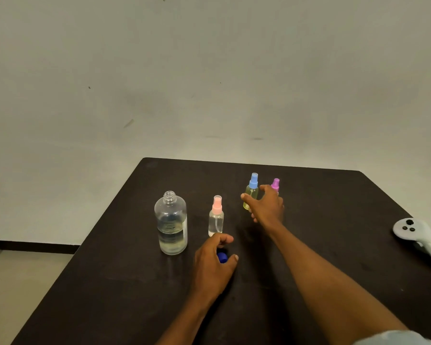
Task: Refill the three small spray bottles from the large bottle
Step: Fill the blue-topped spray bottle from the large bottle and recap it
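The large clear bottle (171,222) stands uncapped on the dark table (334,210), left of centre, about a third full of clear liquid. My left hand (213,267) pinches its blue cap (222,257) low over the table, just in front of the pink-capped spray bottle (216,217). My right hand (266,206) reaches out with spread fingers at the blue-capped spray bottle (252,188), which holds yellowish liquid; the thumb lies across its front. The purple-capped spray bottle (275,183) shows only its top behind that hand.
A white handheld controller (413,232) lies at the table's right edge. The table's left edge drops off to the floor (23,282). A plain wall (209,83) stands behind the far edge.
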